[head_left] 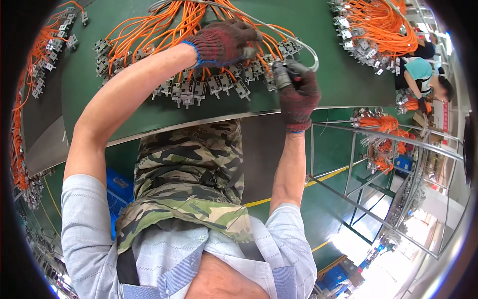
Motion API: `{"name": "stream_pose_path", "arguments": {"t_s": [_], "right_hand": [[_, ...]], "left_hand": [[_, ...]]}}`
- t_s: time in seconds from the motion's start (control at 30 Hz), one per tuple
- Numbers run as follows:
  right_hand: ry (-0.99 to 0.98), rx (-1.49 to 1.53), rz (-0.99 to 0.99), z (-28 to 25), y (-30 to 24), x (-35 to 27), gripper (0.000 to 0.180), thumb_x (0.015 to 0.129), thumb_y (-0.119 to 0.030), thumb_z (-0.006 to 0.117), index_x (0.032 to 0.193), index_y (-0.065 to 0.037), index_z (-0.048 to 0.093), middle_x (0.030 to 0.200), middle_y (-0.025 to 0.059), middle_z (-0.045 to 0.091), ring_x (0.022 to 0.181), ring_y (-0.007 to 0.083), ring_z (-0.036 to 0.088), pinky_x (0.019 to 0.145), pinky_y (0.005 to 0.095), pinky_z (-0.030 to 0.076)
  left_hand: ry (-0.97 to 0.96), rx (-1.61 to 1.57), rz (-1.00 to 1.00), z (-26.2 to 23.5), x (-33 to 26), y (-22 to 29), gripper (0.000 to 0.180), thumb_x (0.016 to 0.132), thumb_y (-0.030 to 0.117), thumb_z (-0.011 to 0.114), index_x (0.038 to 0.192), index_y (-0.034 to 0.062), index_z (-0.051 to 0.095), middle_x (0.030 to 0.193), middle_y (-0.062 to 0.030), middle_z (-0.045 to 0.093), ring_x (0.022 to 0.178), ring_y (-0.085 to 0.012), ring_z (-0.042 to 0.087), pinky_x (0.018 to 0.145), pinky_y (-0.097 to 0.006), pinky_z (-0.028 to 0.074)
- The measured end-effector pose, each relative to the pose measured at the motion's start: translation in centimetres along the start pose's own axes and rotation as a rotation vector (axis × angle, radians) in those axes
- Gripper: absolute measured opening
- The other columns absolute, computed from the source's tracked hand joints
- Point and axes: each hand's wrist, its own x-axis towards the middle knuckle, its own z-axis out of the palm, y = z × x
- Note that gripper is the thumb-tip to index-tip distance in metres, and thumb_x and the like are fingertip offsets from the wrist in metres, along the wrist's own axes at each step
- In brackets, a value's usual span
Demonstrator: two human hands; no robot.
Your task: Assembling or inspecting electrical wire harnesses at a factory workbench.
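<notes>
Both my hands wear dark red knit gloves with grey fingers. Palm down, my left hand (224, 44) lies across a bundle of orange cables (186, 20), fingers curled toward the right; what is under them is hidden. My right hand (298, 94), at the bundle's right end near the table's front edge, has its fingers closed by the grey metal connectors (271, 77). Whatever it grips cannot be made out. Boxy silver connectors (184, 92) on the cable ends fan out below my left forearm. A pale grey cable (313, 57) loops down beside my right hand.
The green table (343, 89) has a metal front edge close to my body. More orange cable bundles lie at the far right (393, 25) and far left (45, 50). A metal tube frame (348, 164) stands to the right. Beyond it a person (420, 74) bends over cables.
</notes>
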Motion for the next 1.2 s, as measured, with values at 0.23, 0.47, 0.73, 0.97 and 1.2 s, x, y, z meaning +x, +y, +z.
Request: {"name": "stream_pose_path", "arguments": {"t_s": [0.23,0.47,0.73,0.97,1.2], "right_hand": [[0.280,0.444,0.357,-3.5,0.1,-2.0,0.025,0.090,-0.009,0.082,0.108,-0.004,0.064,0.096,0.0088,0.072,0.071,0.0143,0.068,0.054,0.0275,0.051],[0.317,0.657,0.298,-1.6,2.3,-3.9,0.028,0.089,-0.010,0.083,0.108,-0.007,0.063,0.097,0.0070,0.074,0.069,0.0140,0.065,0.055,0.0272,0.051],[0.361,0.682,0.257,-0.7,4.2,-4.9,0.030,0.087,-0.011,0.085,0.108,-0.004,0.066,0.099,0.0091,0.075,0.076,0.0163,0.068,0.065,0.0305,0.057],[0.381,0.852,0.229,-0.8,4.0,-4.9,0.028,0.088,-0.012,0.085,0.106,-0.005,0.065,0.097,0.0072,0.073,0.073,0.0142,0.066,0.061,0.0282,0.053],[0.295,0.757,0.234,-0.6,5.4,-5.0,0.030,0.087,-0.011,0.086,0.108,-0.005,0.066,0.099,0.0062,0.072,0.076,0.0135,0.066,0.065,0.0287,0.056]], "left_hand": [[-0.020,0.022,-0.031,0.6,-1.4,-0.6,0.056,0.104,0.048,0.059,0.152,0.0199,0.054,0.160,-0.0145,0.048,0.148,-0.0363,0.045,0.120,-0.049,0.039],[-0.011,0.027,-0.020,0.9,-1.6,-0.9,0.058,0.104,0.049,0.058,0.154,0.0200,0.052,0.161,-0.0139,0.047,0.149,-0.0353,0.043,0.121,-0.047,0.038],[-0.019,0.023,-0.039,0.9,-1.5,-0.6,0.061,0.103,0.046,0.057,0.154,0.0138,0.051,0.156,-0.0166,0.051,0.144,-0.0360,0.048,0.120,-0.047,0.040],[-0.026,-0.041,-0.069,0.3,-1.7,0.2,0.058,0.102,0.050,0.058,0.151,0.0178,0.054,0.151,-0.0149,0.056,0.142,-0.0357,0.051,0.117,-0.048,0.042],[0.057,-0.002,-0.034,1.2,-1.9,-0.9,0.058,0.102,0.049,0.059,0.152,0.0205,0.054,0.154,-0.0152,0.054,0.143,-0.0369,0.050,0.120,-0.048,0.040]]}}
